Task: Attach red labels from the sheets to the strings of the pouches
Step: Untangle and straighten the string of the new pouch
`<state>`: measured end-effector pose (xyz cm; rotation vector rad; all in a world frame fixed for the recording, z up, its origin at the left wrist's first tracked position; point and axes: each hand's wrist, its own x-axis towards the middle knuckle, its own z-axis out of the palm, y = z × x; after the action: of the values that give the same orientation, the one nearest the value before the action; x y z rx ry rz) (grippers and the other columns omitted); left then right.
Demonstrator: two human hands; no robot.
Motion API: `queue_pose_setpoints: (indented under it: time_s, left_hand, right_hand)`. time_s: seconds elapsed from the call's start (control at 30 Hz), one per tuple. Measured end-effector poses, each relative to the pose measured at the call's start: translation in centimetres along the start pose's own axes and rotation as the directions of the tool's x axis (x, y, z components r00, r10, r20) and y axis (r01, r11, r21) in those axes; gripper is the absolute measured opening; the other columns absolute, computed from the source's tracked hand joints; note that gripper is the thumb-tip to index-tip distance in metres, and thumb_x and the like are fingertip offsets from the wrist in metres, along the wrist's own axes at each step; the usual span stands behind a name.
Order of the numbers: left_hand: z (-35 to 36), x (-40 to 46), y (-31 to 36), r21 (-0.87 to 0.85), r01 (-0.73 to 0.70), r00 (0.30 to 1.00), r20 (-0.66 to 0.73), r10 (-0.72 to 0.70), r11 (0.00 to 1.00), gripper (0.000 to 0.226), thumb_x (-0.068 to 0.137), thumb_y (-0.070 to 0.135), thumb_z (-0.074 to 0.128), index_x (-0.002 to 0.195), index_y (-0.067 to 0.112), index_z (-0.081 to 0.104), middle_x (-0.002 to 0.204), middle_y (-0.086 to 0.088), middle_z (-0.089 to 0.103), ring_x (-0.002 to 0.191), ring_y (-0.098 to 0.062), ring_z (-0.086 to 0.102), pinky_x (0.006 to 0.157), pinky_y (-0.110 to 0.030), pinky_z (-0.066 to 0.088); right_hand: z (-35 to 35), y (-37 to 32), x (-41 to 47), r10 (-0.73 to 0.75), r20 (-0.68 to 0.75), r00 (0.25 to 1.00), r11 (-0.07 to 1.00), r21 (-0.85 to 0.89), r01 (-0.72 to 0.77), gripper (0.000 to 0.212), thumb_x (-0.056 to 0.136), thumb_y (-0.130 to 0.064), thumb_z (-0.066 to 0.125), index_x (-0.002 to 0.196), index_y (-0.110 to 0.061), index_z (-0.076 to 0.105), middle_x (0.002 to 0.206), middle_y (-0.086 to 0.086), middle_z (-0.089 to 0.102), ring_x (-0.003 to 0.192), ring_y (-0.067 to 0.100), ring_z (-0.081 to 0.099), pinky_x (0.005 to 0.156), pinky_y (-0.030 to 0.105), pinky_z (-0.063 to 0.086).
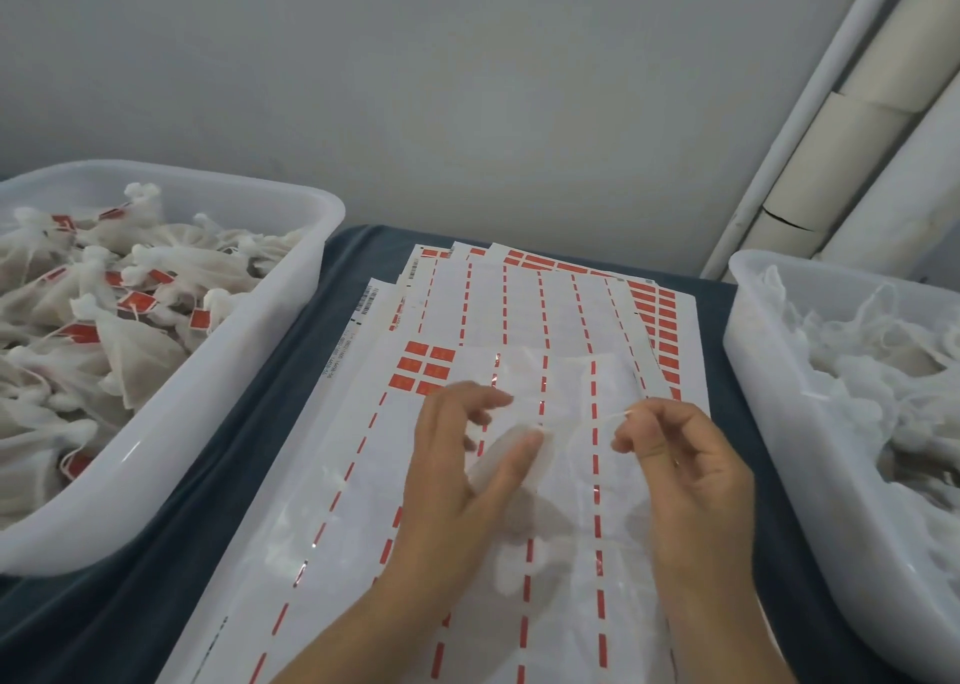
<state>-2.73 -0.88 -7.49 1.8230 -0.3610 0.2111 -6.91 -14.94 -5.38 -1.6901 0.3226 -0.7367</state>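
A sheer white pouch (540, 517) lies on the top label sheet (332, 475) in the middle of the table. My left hand (457, 470) rests on the pouch, thumb pressing its upper part, fingers curled above. My right hand (685, 460) pinches the pouch's thin white string (602, 420) between thumb and forefinger, pulling it taut to the right. A few red labels (422, 366) remain at the sheet's upper left; more red labels (660, 319) fill the right edge of a sheet underneath.
A white bin (249, 366) on the left holds many pouches with red labels on their strings. A second white bin (769, 413) on the right holds pouches without labels. A dark blue cloth (218, 486) covers the table. White pipes run up the wall at the right.
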Motion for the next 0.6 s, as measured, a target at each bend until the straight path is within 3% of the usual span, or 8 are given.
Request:
queue_pose_setpoints:
  time_s: [0.07, 0.1, 0.17, 0.23, 0.33, 0.43, 0.53, 0.6]
  left_hand:
    - [-0.1, -0.3, 0.1, -0.11, -0.003, 1.0, -0.013, 0.002, 0.994, 0.033, 0.088, 0.055, 0.043, 0.074, 0.03, 0.059, 0.079, 0.015, 0.059, 0.072, 0.001, 0.055, 0.062, -0.006, 0.042]
    - [-0.1, -0.3, 0.4, -0.199, 0.078, 0.994, 0.09, -0.061, 0.977, 0.049, 0.09, 0.059, 0.039, 0.064, 0.025, 0.064, 0.067, 0.007, 0.061, 0.059, -0.002, 0.055, 0.057, -0.007, 0.041]
    - [-0.2, -0.2, 1.1, -0.247, 0.295, 0.898, 0.402, -0.179, 0.923, 0.06, 0.082, 0.065, 0.033, 0.058, 0.025, 0.071, 0.053, 0.0, 0.062, 0.044, -0.005, 0.051, 0.049, -0.01, 0.04]
    - [-0.1, 0.4, 1.2, -0.262, 0.46, 0.805, 0.527, -0.274, 0.848, 0.064, 0.079, 0.064, 0.024, 0.065, 0.028, 0.075, 0.056, -0.002, 0.064, 0.039, -0.007, 0.049, 0.04, -0.015, 0.037]
    - [-0.2, 1.5, 0.7, -0.474, 0.621, 0.773, 0.503, -0.387, 0.624, 0.058, 0.088, 0.053, 0.028, 0.082, 0.022, 0.077, 0.074, -0.015, 0.067, 0.046, -0.012, 0.048, 0.037, -0.017, 0.033]
    - [-1.5, 2.1, 0.4, -0.697, 0.636, 0.765, 0.514, -0.387, 0.332, 0.041, 0.084, 0.038, 0.046, 0.09, 0.01, 0.076, 0.075, -0.003, 0.064, 0.049, -0.008, 0.047, 0.038, -0.016, 0.035]
    - [-2.8, 2.6, 0.4, -0.803, 0.584, 0.78, 0.517, -0.352, 0.115, 0.027, 0.085, 0.026, 0.048, 0.076, 0.009, 0.067, 0.062, 0.0, 0.049, 0.042, -0.007, 0.035, 0.034, -0.015, 0.029]
    - [-3.1, 2.9, 0.5, -0.792, 0.589, 0.775, 0.498, -0.39, 0.159, 0.029, 0.09, 0.027, 0.046, 0.07, 0.012, 0.06, 0.057, 0.0, 0.041, 0.041, -0.008, 0.031, 0.033, -0.015, 0.027]
  right_hand:
    - [-0.1, -0.4, -0.2, -0.036, 0.03, 0.999, 0.999, 0.034, 0.035, 0.016, 0.078, -0.034, 0.056, 0.079, -0.019, 0.062, 0.073, -0.017, 0.069, 0.077, -0.006, 0.063, 0.061, -0.004, 0.041]
    - [-0.1, -0.6, -0.3, -0.06, 0.041, 0.997, 0.997, 0.047, 0.058, 0.013, 0.079, -0.031, 0.056, 0.079, -0.019, 0.062, 0.07, -0.014, 0.069, 0.074, -0.003, 0.065, 0.062, -0.004, 0.04]
    - [0.1, -0.9, -0.7, -0.118, 0.077, 0.99, 0.99, 0.082, 0.112, 0.01, 0.08, -0.03, 0.057, 0.078, -0.021, 0.062, 0.068, -0.011, 0.069, 0.07, 0.002, 0.066, 0.065, -0.001, 0.043]
    - [0.4, -1.0, -1.1, -0.21, 0.155, 0.965, 0.976, 0.096, 0.197, 0.011, 0.083, -0.03, 0.061, 0.077, -0.022, 0.061, 0.067, -0.011, 0.067, 0.067, 0.005, 0.066, 0.066, 0.003, 0.046]
    - [1.3, -0.7, -1.8, -0.392, 0.347, 0.852, 0.902, -0.039, 0.431, 0.01, 0.085, -0.029, 0.062, 0.077, -0.022, 0.064, 0.072, -0.019, 0.061, 0.072, -0.001, 0.062, 0.069, 0.007, 0.047]
    - [2.2, 0.2, -2.5, -0.425, 0.454, 0.783, 0.838, -0.13, 0.53, 0.018, 0.086, -0.029, 0.06, 0.081, -0.015, 0.069, 0.079, -0.014, 0.062, 0.076, -0.009, 0.056, 0.069, 0.004, 0.045]
    - [2.2, 0.6, -2.1, -0.39, 0.419, 0.82, 0.817, -0.253, 0.518, 0.017, 0.085, -0.032, 0.058, 0.08, -0.018, 0.068, 0.079, -0.02, 0.059, 0.078, -0.014, 0.055, 0.069, -0.002, 0.042]
    - [1.8, 0.7, -1.5, -0.33, 0.341, 0.88, 0.836, -0.327, 0.44, 0.006, 0.081, -0.034, 0.057, 0.08, -0.03, 0.062, 0.082, -0.028, 0.054, 0.089, -0.018, 0.052, 0.073, -0.007, 0.035]
